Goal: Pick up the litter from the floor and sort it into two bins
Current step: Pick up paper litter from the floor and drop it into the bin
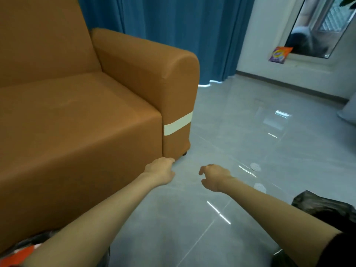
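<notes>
White discs (255,166) just right of right hand (213,177), likely paper-light, flat on slick floor (221,116); pinch an edge. Right and left hand (160,172) loosely curled, empty.

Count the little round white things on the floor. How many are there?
2. The farther round piece lies on the floor, to the right of the right hand. The nearer round piece lies just below it in the picture. The sofa may hide more.
</notes>
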`<action>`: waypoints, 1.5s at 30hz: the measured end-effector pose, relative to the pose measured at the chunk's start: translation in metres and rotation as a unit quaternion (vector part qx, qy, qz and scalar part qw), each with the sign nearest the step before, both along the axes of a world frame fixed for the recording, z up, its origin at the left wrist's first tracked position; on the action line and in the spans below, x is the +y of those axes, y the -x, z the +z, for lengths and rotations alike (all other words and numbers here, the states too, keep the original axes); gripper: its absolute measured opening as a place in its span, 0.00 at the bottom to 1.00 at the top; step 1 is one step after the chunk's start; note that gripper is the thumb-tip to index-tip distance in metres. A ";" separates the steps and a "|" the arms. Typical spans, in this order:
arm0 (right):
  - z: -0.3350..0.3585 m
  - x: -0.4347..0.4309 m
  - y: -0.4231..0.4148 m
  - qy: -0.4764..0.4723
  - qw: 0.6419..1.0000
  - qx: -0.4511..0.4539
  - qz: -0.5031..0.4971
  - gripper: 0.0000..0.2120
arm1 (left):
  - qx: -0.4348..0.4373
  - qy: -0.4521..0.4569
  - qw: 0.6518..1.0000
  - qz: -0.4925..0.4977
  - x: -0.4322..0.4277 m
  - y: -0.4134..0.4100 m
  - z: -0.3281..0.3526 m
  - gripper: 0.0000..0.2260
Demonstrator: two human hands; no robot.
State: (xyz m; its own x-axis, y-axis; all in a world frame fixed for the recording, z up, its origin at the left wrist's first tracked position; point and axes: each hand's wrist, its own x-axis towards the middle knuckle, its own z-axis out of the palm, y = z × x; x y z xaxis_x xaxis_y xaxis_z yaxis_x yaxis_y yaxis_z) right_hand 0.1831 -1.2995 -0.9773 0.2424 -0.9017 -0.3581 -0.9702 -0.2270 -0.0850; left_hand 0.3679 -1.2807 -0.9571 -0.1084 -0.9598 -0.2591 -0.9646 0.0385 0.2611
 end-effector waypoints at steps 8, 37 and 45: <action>-0.102 -0.054 0.061 -0.015 0.961 -0.094 -0.261 0.23 | 0.064 -0.005 0.995 -0.073 -0.089 0.062 -0.074 0.24; -0.271 -0.151 0.209 0.123 0.900 -0.224 -0.353 0.23 | 0.154 -0.079 0.976 -0.133 -0.175 0.188 -0.266 0.22; -0.286 -0.211 0.278 0.030 0.929 -0.111 -0.351 0.31 | 0.075 -0.108 0.968 -0.215 -0.168 0.209 -0.286 0.26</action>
